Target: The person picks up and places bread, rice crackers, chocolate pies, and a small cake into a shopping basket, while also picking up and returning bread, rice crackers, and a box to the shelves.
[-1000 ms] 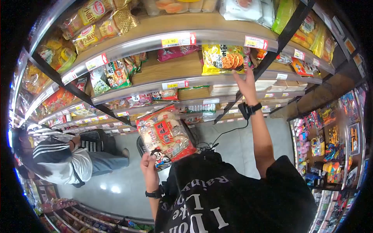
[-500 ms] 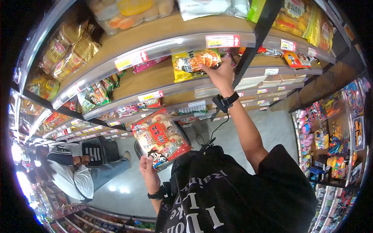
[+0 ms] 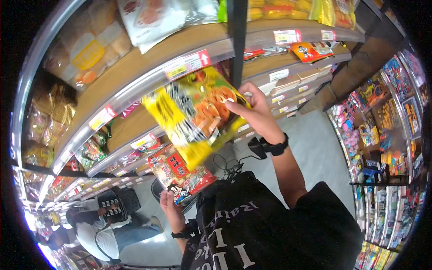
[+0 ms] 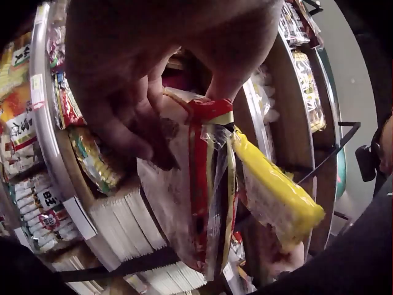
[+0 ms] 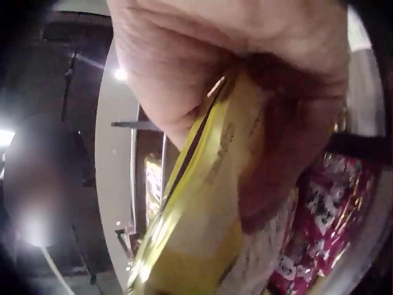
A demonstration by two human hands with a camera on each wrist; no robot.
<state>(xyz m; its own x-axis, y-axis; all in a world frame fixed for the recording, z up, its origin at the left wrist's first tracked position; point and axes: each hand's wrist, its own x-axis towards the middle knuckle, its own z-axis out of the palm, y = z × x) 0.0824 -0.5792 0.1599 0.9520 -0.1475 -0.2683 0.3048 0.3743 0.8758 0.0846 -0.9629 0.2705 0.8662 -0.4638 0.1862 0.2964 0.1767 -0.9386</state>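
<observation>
A yellow bag [image 3: 193,117] of snacks is held up in the middle of the head view, tilted, with its top toward the upper left of the frame. It is pinched at its right edge by the right grip [image 3: 253,110], the fingers and thumb being curled onto the wrapper. In the right wrist view the bag's edge is seen clamped between thumb and fingers.

Just below it, in the lower middle of the frame, a red bag [image 3: 180,173] of rice crackers is held by the left grip [image 3: 168,206], which is closed on the bag's lower end. The two bags overlap in the head view. In the left wrist view they are seen side by side, though whether they touch cannot be told.

A black strap [image 3: 274,147] is worn on the right wrist, and a black shirt [image 3: 252,234] with white lettering fills the bottom of the frame.

Behind the bags, a wooden shelf [image 3: 135,90] with a grey front rail runs from the left edge to the upper right. Price tags [image 3: 186,65] are clipped to it, and packets are stacked above and below. A black basket [image 3: 119,200] and a crouching person [image 3: 96,234] are seen at the lower left. A grey floor [image 3: 315,153] and a rack of toys [image 3: 382,130] are seen at the right.
</observation>
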